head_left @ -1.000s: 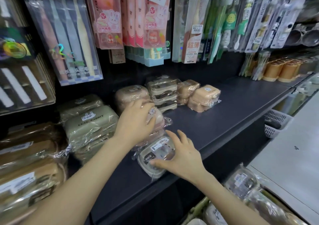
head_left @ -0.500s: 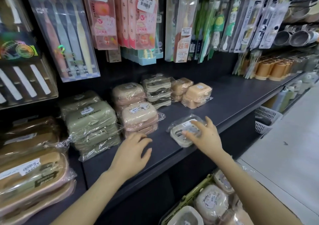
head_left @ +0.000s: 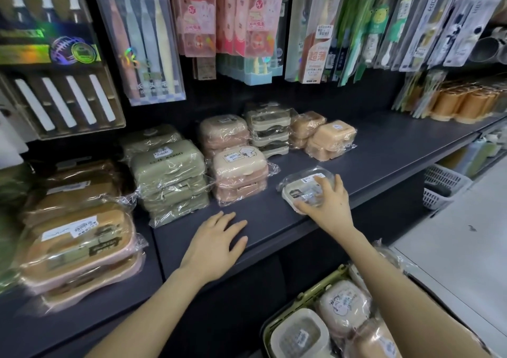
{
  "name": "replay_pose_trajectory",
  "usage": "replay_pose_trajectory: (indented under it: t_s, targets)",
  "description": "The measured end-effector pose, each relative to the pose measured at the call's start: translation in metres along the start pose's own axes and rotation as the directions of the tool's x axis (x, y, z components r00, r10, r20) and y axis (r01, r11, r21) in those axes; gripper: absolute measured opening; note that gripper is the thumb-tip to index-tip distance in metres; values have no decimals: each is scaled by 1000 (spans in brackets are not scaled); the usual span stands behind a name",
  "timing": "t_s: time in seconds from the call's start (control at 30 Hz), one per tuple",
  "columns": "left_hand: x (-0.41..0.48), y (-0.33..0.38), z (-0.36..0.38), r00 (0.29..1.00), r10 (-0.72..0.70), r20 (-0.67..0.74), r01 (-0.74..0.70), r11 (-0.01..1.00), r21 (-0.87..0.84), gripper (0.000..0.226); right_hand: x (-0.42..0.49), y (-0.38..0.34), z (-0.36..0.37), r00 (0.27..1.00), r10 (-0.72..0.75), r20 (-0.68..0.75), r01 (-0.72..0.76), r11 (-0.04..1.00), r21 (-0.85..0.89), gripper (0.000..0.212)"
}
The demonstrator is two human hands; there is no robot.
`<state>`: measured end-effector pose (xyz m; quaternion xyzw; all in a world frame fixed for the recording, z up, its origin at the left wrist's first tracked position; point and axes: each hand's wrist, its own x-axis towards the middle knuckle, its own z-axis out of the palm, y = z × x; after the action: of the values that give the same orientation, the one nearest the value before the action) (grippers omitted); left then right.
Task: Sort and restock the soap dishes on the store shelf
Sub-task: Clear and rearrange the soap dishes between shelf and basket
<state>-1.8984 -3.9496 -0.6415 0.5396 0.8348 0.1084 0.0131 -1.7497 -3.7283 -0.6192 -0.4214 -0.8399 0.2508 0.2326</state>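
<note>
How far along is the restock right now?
Done: a green stack, pink stack, grey stack and orange stack stand sorted on the shelf. In hand: the right hand grips one dish lying alone near the shelf's front edge; the left hand rests flat on the shelf. Left: that dish needs a stack, and the basket below holds several more dishes.

soap dish [head_left: 299,191] slid right, left hand [head_left: 214,245] lowered

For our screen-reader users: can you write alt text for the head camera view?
A person's right hand grips a wrapped cream soap dish near the front edge of a dark store shelf, while the left hand rests flat on the shelf. Stacks of wrapped soap dishes sit behind; a green basket below holds more.
</note>
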Motion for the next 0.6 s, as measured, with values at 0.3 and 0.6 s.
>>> replay_pose_trajectory:
  t_s: [0.3,0.6]
  targets:
    - [43,12,-54,880,265,-394,-175,953,248,42,70,-13,2,984,111,143,-106,994,-37,70]
    - [122,10,-67,981,17,-192,52,936,348,48,126,-32,42,994,62,94,-69,995,70,72]
